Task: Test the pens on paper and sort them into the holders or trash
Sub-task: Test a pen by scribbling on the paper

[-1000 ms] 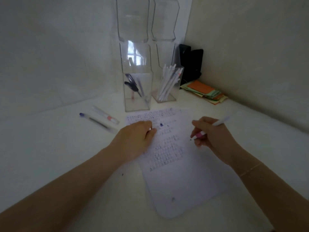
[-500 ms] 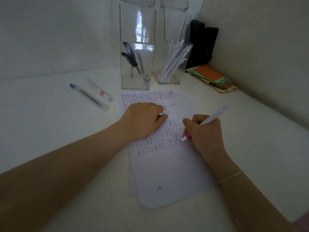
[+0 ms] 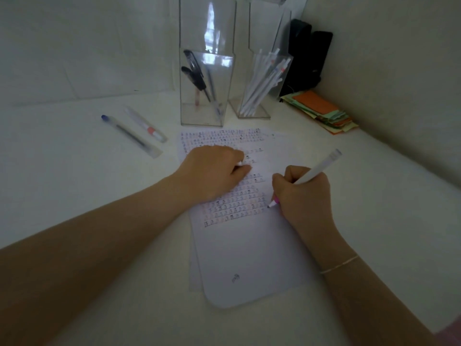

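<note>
Testing a white pen [image 3: 314, 172] on the paper [image 3: 245, 248], tip down at the end of a row of marks.

Left of the grip, two pens [image 3: 139, 132] lie waiting; the left hand [image 3: 212, 174] is curled on the sheet, steadying it, a small white thing barely showing at its fingertips. The right hand [image 3: 303, 196] pinches the pen. Light, even strokes beside the last mark should show best whether ink flows. Beyond the grip stand the holders [image 3: 205, 88].

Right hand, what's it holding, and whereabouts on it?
The right hand grips a white pen low on its barrel, just above the pink section by the tip, which is at the paper.
</note>
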Motion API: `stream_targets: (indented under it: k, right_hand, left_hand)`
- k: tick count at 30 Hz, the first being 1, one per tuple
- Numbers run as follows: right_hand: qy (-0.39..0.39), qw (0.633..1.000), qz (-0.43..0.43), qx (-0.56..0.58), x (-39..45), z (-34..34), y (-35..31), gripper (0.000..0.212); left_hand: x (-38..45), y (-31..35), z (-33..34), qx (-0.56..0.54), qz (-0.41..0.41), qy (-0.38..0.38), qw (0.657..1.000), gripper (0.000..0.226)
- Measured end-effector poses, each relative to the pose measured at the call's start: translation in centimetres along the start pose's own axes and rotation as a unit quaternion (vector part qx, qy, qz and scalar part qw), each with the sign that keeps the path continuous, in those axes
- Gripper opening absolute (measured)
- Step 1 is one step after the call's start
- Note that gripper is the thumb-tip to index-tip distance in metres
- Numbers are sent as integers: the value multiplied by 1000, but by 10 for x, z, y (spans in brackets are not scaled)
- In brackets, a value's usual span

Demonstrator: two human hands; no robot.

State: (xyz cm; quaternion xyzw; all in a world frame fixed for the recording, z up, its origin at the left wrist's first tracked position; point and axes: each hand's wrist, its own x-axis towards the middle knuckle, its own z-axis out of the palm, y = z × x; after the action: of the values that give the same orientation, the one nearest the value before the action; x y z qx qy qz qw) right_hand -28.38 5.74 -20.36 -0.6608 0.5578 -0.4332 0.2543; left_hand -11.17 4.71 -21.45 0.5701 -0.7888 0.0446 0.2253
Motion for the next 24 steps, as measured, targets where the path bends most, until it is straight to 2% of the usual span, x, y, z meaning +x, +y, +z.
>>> stream_targets:
  k: [10, 24]
  right_hand:
    - [-14, 1000, -1, 15, 1, -2, 2, 32]
    - [-27, 998, -3, 55, 0, -3, 2, 36]
  left_hand:
    - [-1, 0, 1, 4, -1, -9, 1000, 40]
    - [0, -2, 3, 7, -9, -5, 1000, 36]
